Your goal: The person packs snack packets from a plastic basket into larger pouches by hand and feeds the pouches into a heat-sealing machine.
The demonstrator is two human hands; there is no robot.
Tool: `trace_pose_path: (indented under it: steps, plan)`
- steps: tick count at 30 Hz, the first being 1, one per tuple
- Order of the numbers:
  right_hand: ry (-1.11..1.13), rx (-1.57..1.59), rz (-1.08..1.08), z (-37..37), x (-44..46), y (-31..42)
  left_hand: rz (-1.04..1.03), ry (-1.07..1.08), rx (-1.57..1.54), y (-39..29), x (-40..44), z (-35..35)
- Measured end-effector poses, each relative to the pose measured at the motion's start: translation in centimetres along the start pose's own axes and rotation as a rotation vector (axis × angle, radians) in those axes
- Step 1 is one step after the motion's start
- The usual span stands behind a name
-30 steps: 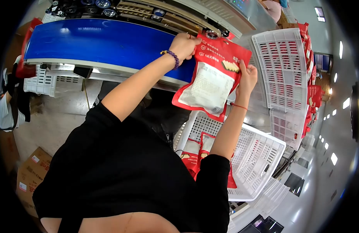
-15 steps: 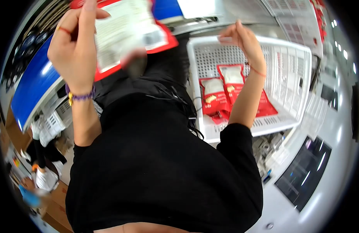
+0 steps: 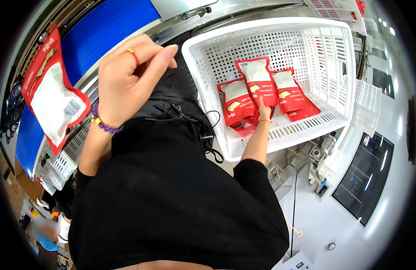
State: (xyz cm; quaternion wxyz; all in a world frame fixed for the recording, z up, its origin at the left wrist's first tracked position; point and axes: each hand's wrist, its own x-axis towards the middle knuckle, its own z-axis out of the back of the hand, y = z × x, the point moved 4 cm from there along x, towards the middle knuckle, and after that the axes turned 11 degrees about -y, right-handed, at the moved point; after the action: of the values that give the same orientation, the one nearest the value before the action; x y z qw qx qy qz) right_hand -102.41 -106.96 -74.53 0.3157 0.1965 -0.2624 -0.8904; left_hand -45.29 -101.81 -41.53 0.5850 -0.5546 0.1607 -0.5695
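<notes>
My left hand [image 3: 133, 76] is raised at chest height, fingers curled and thumb against the index finger; no item shows in it. Left of it, apart from the hand, a red and white pouch [image 3: 55, 96] is over the blue belt; whether it rests on it I cannot tell. Inside a white plastic basket [image 3: 280, 146], my right hand [image 3: 264, 111] has its thumb over the lower end of the middle red pouch [image 3: 257, 78], its other fingers mostly hidden. Beside that one lie a left red pouch [image 3: 237, 101] and a right red pouch [image 3: 286, 92], with more red packaging underneath.
The blue conveyor belt [image 3: 111, 27] runs along the upper left. A metal frame edge [image 3: 244, 10] borders the basket's far side. More white crates [image 3: 365, 105] stand at the right. A dark cable [image 3: 212, 135] hangs by my waist. Another person [image 3: 50, 231] is at lower left.
The pouch beside my left hand has moved left and is clear of the hand. My right hand has gone down from above the basket onto the middle pouch. The view has shifted.
</notes>
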Motion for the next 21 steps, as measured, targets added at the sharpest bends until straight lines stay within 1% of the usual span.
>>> trace_pose_path:
  steps: [1,2,3,4,5,6,7,9,10,11,12,13,15,17,18,19,20,21]
  plan:
    - [0.003,-0.001,0.005,-0.1,0.6,0.1,0.042,0.033,-0.014,0.0,-0.2,-0.3]
    - [-0.109,0.070,0.192,0.2,0.7,2.0,0.089,0.072,-0.027,-0.5,-0.3,-0.5]
    - [-0.216,0.152,0.382,-0.1,0.5,4.6,0.002,0.051,-0.067,-0.4,-0.6,-0.6]
    - [-0.182,0.100,0.532,0.0,-0.8,8.6,-0.001,0.065,-0.054,0.0,-0.5,-0.7]
    - [-0.150,0.050,0.683,1.6,-3.8,13.9,-0.003,0.078,-0.041,0.2,-0.4,-0.6]
    - [-0.169,-0.008,0.943,3.6,-8.0,19.7,-0.042,0.071,-0.044,0.6,-0.1,-0.6]
    - [-0.194,-0.065,1.199,6.0,-12.6,24.9,0.060,0.099,-0.053,0.8,0.3,-0.8]
    - [-0.046,-0.018,1.339,10.5,-19.6,32.0,-0.047,0.132,-0.083,0.9,1.5,-1.3]
    - [0.001,0.008,1.419,12.4,-22.2,34.3,-0.100,0.140,-0.138,1.0,2.1,-2.1]
    - [0.051,-0.050,1.486,14.4,-25.1,36.3,-0.164,0.141,-0.175,1.1,2.8,-3.0]
    - [0.071,0.047,1.645,15.8,-28.1,38.0,-0.173,0.128,-0.223,1.3,3.2,-3.7]
    - [0.144,0.071,1.775,16.6,-31.2,39.7,-0.185,0.114,-0.264,1.7,3.4,-4.3]
    - [0.359,-0.030,1.897,16.6,-34.7,42.0,-0.066,0.146,-0.505,3.5,2.9,-6.2]
    - [0.370,0.039,1.989,15.0,-37.0,43.6,0.261,0.530,-0.812,3.7,2.9,-4.7]
    - [0.319,0.043,2.031,15.0,-36.9,43.8,0.335,0.450,-0.814,3.5,2.6,-3.3]
    - [0.321,0.078,2.062,14.2,-36.5,43.9,0.420,0.377,-0.829,4.0,2.1,-2.3]
    - [0.073,0.253,1.882,13.9,-35.2,44.4,0.455,0.232,-0.903,4.2,2.1,-0.8]
    - [-0.153,0.410,1.671,13.8,-33.9,44.3,0.520,0.161,-0.923,4.9,1.7,0.3]
